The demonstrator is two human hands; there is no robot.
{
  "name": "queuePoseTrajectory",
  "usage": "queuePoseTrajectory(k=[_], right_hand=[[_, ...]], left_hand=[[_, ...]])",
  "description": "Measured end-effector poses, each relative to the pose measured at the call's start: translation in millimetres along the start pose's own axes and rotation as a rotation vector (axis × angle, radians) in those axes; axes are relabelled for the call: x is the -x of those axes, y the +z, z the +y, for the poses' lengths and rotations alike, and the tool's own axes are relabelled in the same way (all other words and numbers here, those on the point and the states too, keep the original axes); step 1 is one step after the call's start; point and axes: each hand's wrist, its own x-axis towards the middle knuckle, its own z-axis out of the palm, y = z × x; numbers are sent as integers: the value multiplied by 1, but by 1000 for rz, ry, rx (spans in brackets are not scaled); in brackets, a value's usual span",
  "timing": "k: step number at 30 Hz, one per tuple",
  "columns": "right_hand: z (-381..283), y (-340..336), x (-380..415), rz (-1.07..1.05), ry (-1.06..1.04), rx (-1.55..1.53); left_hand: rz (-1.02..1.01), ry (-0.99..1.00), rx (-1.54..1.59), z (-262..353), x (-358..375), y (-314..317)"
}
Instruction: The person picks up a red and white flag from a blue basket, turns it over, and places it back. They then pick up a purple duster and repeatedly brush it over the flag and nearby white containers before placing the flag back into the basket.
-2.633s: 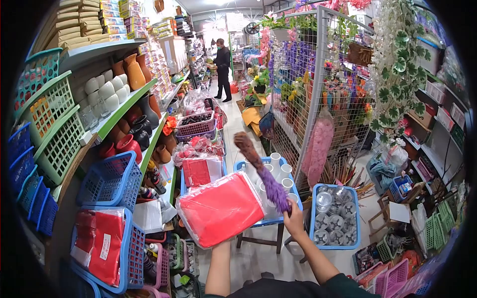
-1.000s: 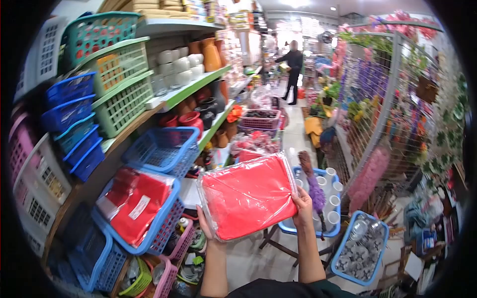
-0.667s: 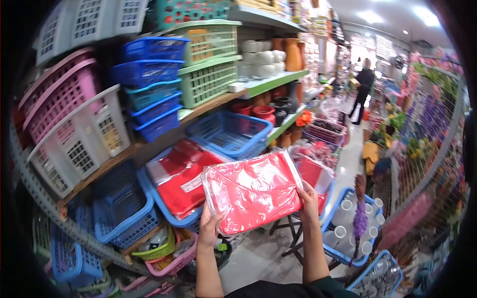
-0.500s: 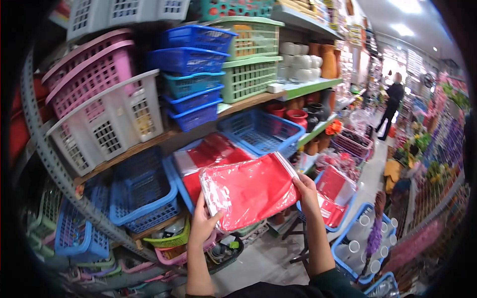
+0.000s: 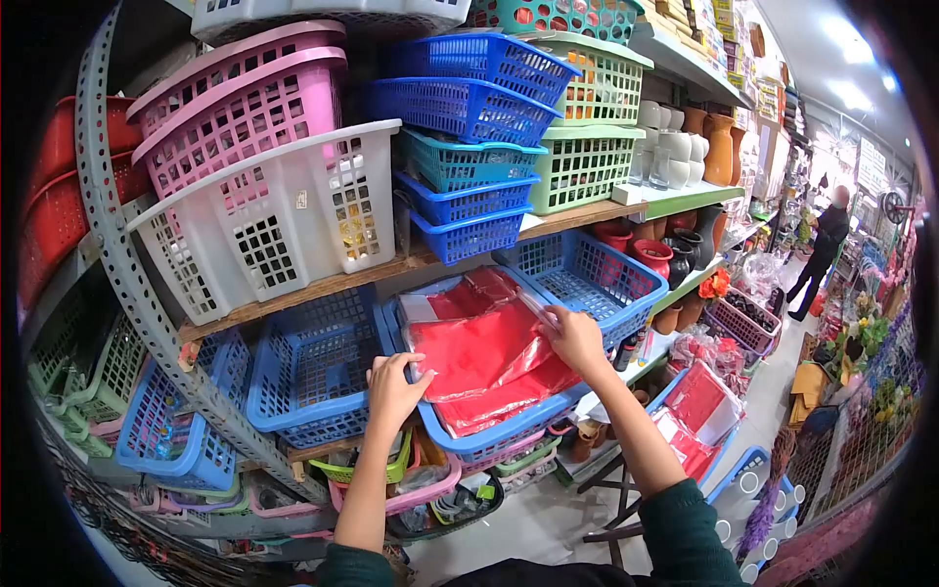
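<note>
A flat red packet (image 5: 479,352) in clear, shiny plastic lies over similar red packets (image 5: 479,291) in a blue basket (image 5: 504,442). My left hand (image 5: 395,389) is closed on the packet's near left edge, by the basket's side. At the far right corner, my right hand (image 5: 575,340) pinches the plastic, with the fingertips partly hidden. Whatever lies under the top packets cannot be seen.
Empty blue baskets (image 5: 313,377) flank it on the shelf. Stacked white (image 5: 284,220) and blue baskets (image 5: 469,108) stand above. An upright perforated metal post (image 5: 127,235) rises at left. More red packets (image 5: 699,401) sit lower right. A person (image 5: 827,249) stands down the aisle.
Both hands have brought the red packet down and forward onto the packets in the blue basket. The view has shifted left and closer to the shelf.
</note>
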Motion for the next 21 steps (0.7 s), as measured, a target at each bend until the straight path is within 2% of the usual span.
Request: queuePoseTrajectory(k=[1, 4, 6, 7, 9, 10, 11, 13, 14, 15, 17, 21], right_hand=[[-3, 2, -2, 34, -51, 147], [8, 19, -9, -12, -101, 184], [7, 23, -7, -30, -167, 223], [-3, 17, -3, -31, -177, 219], [-21, 7, 6, 125, -349, 404], [-20, 9, 8, 123, -414, 298], [-20, 10, 11, 120, -421, 294], [-26, 6, 19, -377, -359, 203], [-31, 3, 21, -456, -348, 135], [-29, 8, 21, -459, -351, 130], [-19, 22, 19, -313, -393, 230], [-13, 35, 1, -378, -361, 302]], left_hand=[[0, -1, -1, 0, -1, 0], [45, 11, -104, -1, 2, 2], [234, 84, -239, 0, 4, 6], [241, 78, -243, 6, 7, 2], [251, 205, -138, 19, 12, -8], [123, 300, -24, 20, 13, -11], [-98, 289, 31, 25, 19, -17], [-188, 325, 116, 26, 24, -16], [-188, 318, 112, 24, 25, -15], [-163, 331, 83, 22, 24, -13], [-136, 343, 54, 18, 21, -10], [-150, 332, 8, 9, 9, -3]])
